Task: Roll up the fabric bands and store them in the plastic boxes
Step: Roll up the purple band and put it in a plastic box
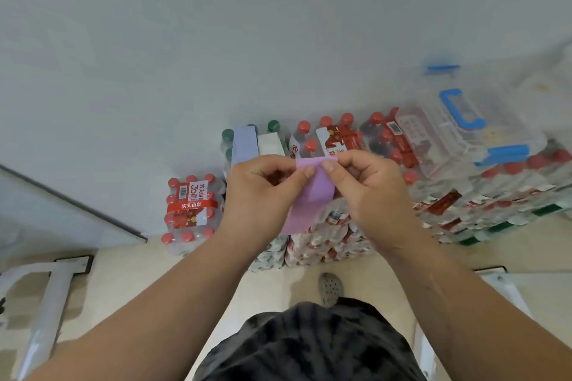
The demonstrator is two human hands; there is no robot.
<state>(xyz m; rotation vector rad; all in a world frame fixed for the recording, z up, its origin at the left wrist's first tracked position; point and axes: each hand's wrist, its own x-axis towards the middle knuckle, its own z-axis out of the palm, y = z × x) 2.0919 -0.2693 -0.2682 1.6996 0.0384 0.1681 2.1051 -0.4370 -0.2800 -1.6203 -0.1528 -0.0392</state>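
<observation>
Left hand and right hand each pinching one purple band, one blue band, one white band, one clear box, water pack labelled 农夫山泉, 30

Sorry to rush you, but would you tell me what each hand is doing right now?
Left hand: pinches the top edge of the purple fabric band.
Right hand: pinches the same band's top edge.
</observation>
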